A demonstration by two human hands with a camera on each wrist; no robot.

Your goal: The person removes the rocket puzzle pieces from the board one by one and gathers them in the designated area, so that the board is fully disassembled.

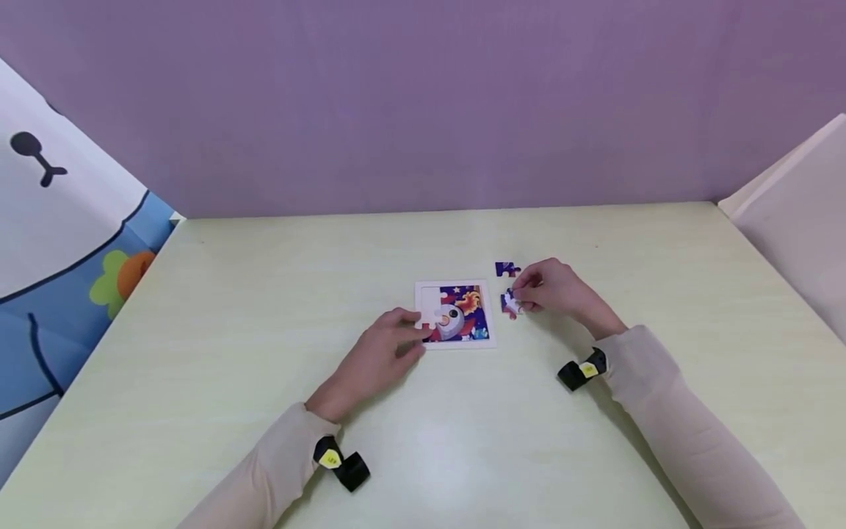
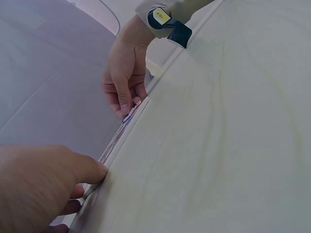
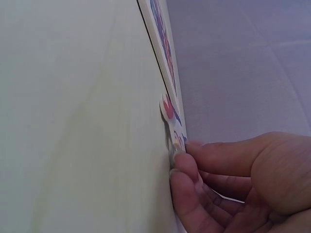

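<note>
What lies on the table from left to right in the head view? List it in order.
Left hand → puzzle tray → piece under the right fingers → right hand. The loose piece farther back sits above that held piece, so its place is unclear.

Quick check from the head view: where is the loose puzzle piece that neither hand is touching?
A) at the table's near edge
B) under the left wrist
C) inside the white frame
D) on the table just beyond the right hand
D: the loose puzzle piece lies on the table just beyond the right hand, which pinches another piece, while the left hand rests at the puzzle frame.
</note>
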